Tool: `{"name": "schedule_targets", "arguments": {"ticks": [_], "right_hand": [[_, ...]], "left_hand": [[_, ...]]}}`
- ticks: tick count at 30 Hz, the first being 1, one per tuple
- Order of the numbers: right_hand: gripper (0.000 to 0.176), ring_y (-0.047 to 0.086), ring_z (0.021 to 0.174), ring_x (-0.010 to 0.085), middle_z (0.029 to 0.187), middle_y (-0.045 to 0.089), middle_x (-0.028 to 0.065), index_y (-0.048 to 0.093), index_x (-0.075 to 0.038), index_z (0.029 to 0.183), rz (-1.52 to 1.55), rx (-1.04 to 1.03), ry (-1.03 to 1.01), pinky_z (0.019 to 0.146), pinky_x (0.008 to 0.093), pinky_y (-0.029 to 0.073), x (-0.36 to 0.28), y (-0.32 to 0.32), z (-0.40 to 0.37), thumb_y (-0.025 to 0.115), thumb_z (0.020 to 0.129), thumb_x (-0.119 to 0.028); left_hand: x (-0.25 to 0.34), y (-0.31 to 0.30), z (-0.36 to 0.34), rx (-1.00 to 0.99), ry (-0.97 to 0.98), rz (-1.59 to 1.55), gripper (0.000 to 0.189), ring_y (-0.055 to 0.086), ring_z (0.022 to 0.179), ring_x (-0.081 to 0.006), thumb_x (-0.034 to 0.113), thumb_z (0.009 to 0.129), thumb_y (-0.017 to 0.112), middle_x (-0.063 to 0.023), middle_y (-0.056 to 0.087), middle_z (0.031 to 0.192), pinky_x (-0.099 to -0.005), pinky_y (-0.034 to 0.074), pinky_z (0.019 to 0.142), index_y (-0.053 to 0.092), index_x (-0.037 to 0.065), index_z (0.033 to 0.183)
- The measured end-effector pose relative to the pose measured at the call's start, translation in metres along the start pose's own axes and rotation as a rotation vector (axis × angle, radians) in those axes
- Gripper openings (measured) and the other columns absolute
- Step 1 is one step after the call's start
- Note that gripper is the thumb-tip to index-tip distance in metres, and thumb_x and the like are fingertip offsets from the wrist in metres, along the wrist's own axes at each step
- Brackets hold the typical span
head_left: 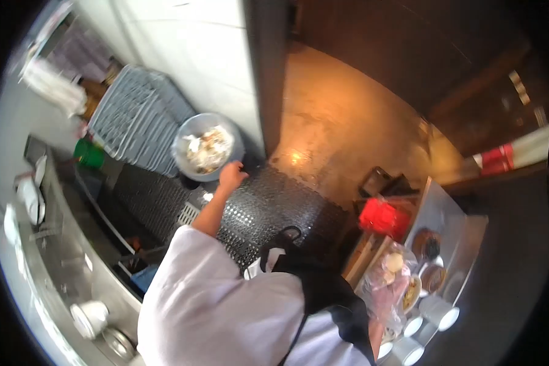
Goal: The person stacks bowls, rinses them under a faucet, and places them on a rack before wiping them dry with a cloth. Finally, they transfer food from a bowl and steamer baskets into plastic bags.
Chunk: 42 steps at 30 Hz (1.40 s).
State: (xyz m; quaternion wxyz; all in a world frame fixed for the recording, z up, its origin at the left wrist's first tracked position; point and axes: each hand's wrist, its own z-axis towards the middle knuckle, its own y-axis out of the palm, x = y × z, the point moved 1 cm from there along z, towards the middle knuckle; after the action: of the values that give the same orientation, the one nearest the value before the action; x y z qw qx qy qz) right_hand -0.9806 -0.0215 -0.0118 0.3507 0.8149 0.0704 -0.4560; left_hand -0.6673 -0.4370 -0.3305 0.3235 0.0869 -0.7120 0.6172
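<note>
My left hand [231, 177] is stretched out at the near edge of a round bin [179, 160]. Its fingers are curled, and I see nothing in them. Crumpled, pale and brownish waste [212, 149] fills the bin's liner. At the lower right, my right hand [379, 326] reaches up to a clear plastic bag [402, 259] at the counter's edge. The bag has a round, tan piece and something pinkish in it. Film and blur hide my right fingers, so their grip does not show.
Grey stacked crates [137, 116] stand beside the bin, against the white wall. A steel sink counter [61, 256] runs along the left. On the right counter [430, 204] are white cups [439, 312], bowls and a red container [381, 218]. Black matting [256, 226] covers the wet floor.
</note>
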Motion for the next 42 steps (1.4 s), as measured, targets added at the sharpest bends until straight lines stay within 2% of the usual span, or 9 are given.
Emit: {"name": "schedule_targets", "arguments": {"ticks": [6, 9, 14, 17, 19, 25, 32, 39, 42], "right_hand": [[0.053, 0.061, 0.113, 0.0242, 0.13, 0.06, 0.0117, 0.046, 0.001, 0.14, 0.417, -0.214, -0.033, 0.091, 0.0362, 0.055, 0.017, -0.042, -0.001, 0.048, 0.103, -0.037], [0.047, 0.06, 0.12, 0.0253, 0.136, 0.058, 0.0125, 0.049, 0.0, 0.138, 0.383, -0.18, -0.013, 0.099, 0.0368, 0.053, 0.008, -0.033, -0.009, 0.054, 0.101, -0.028], [0.05, 0.063, 0.106, 0.0233, 0.128, 0.06, 0.0131, 0.05, 0.0, 0.138, 0.094, -0.029, -0.01, 0.089, 0.0294, 0.054, -0.019, -0.022, -0.037, 0.058, 0.094, -0.024], [0.058, 0.063, 0.095, 0.0223, 0.112, 0.063, 0.015, 0.051, 0.0, 0.135, 0.541, 0.018, 0.025, 0.076, 0.0285, 0.053, -0.042, -0.009, -0.069, 0.068, 0.084, -0.019], [0.061, 0.063, 0.093, 0.0237, 0.11, 0.063, 0.0167, 0.051, 0.0, 0.134, 0.497, -0.113, -0.033, 0.069, 0.0286, 0.054, -0.033, -0.033, -0.079, 0.07, 0.081, -0.021], [0.07, 0.066, 0.084, 0.0274, 0.108, 0.063, 0.0208, 0.049, -0.001, 0.135, 0.6, -0.387, -0.149, 0.061, 0.0296, 0.057, 0.016, -0.112, -0.108, 0.079, 0.076, -0.022], [0.051, 0.067, 0.106, 0.031, 0.122, 0.062, 0.0195, 0.051, 0.0, 0.135, 0.87, 0.154, -0.287, 0.096, 0.0497, 0.054, 0.063, -0.181, -0.133, 0.056, 0.091, -0.026], [0.055, 0.058, 0.12, 0.0219, 0.128, 0.059, 0.0118, 0.053, -0.002, 0.136, 0.348, 0.9, -0.294, 0.098, 0.0359, 0.049, 0.059, -0.171, -0.126, 0.05, 0.102, -0.045], [0.058, 0.058, 0.12, 0.0229, 0.133, 0.057, 0.012, 0.05, -0.003, 0.14, -0.018, 0.764, -0.4, 0.093, 0.0359, 0.052, 0.033, -0.156, -0.138, 0.051, 0.101, -0.045]], "left_hand": [[0.295, 0.112, -0.142, -1.45, -0.361, -1.145, 0.06, 0.066, 0.104, -0.0202, 0.045, 0.096, 0.064, -0.0119, 0.068, 0.122, -0.0371, 0.052, 0.094, 0.053, 0.003, 0.137], [0.412, 0.083, -0.229, -0.98, 0.857, -1.206, 0.059, 0.066, 0.105, -0.0219, 0.045, 0.093, 0.066, -0.0121, 0.066, 0.124, -0.0375, 0.052, 0.096, 0.055, 0.004, 0.133], [0.463, 0.087, -0.24, -1.77, 0.373, -2.058, 0.058, 0.066, 0.104, -0.0208, 0.04, 0.084, 0.073, -0.0101, 0.067, 0.119, -0.0372, 0.055, 0.092, 0.058, 0.005, 0.128], [0.475, 0.097, -0.23, -2.237, -0.082, -1.689, 0.057, 0.066, 0.101, -0.0184, 0.029, 0.079, 0.079, -0.0091, 0.067, 0.113, -0.0342, 0.056, 0.088, 0.059, 0.002, 0.125], [0.5, 0.111, -0.232, -2.304, -0.046, -0.918, 0.036, 0.065, 0.089, -0.0123, 0.02, 0.084, 0.078, -0.0051, 0.067, 0.103, -0.0286, 0.055, 0.079, 0.065, 0.002, 0.112], [0.591, 0.001, -0.27, -2.031, 0.518, -0.665, 0.018, 0.06, 0.075, -0.0032, 0.016, 0.093, 0.071, 0.0018, 0.067, 0.088, -0.0196, 0.049, 0.069, 0.07, 0.003, 0.105], [0.611, -0.036, -0.294, -1.836, 0.729, -0.731, 0.012, 0.06, 0.072, -0.0053, 0.007, 0.095, 0.067, -0.0011, 0.068, 0.089, -0.021, 0.05, 0.064, 0.069, 0.001, 0.106], [0.617, -0.013, -0.313, -1.77, 0.557, -0.902, 0.014, 0.062, 0.061, -0.0092, 0.007, 0.097, 0.064, -0.0034, 0.061, 0.082, -0.0232, 0.051, 0.053, 0.066, 0.0, 0.108], [0.609, -0.007, -0.305, -1.631, 0.55, -0.985, 0.014, 0.062, 0.062, -0.0102, 0.008, 0.097, 0.064, -0.0041, 0.062, 0.083, -0.0237, 0.052, 0.054, 0.065, -0.001, 0.108]]}}
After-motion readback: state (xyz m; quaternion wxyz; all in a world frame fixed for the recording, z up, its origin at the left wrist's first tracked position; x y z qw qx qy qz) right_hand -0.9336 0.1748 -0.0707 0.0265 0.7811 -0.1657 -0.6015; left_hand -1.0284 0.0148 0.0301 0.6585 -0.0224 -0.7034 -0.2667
